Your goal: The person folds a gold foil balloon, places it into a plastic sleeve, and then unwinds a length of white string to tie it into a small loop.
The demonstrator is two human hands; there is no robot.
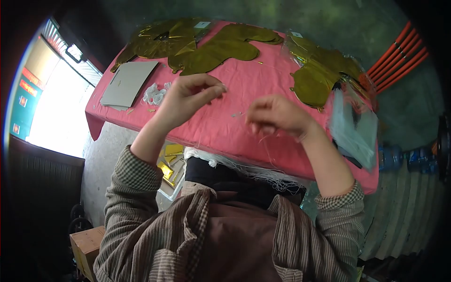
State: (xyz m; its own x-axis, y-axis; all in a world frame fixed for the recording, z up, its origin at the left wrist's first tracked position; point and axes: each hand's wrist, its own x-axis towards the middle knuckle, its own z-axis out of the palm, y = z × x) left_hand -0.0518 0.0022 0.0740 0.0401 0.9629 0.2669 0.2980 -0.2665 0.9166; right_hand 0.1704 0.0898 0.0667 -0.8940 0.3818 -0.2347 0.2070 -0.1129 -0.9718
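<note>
Above the pink cloth, my left hand (190, 97) is closed in a pinch, thumb against forefinger. Something small and pale seems to show at its fingertips, too small to name. My right hand (278, 116) is curled and smeared by motion. From its fingers a thin thread (268, 149) hangs toward the table's near edge. Between the hands, a few tiny light scraps (236, 114) lie on the cloth. A loose bundle of white string (154, 95) rests just left of my left wrist. More white threads (277, 179) drape along the near edge over my lap.
Gold foil balloons (221, 49) lie flat across the far side, with others (314, 70) at the right. Grey cards (129, 84) are stacked at left; clear plastic bags (353, 127) sit at right. Below are a bin with gold packets (167, 170) and a cardboard box (87, 249).
</note>
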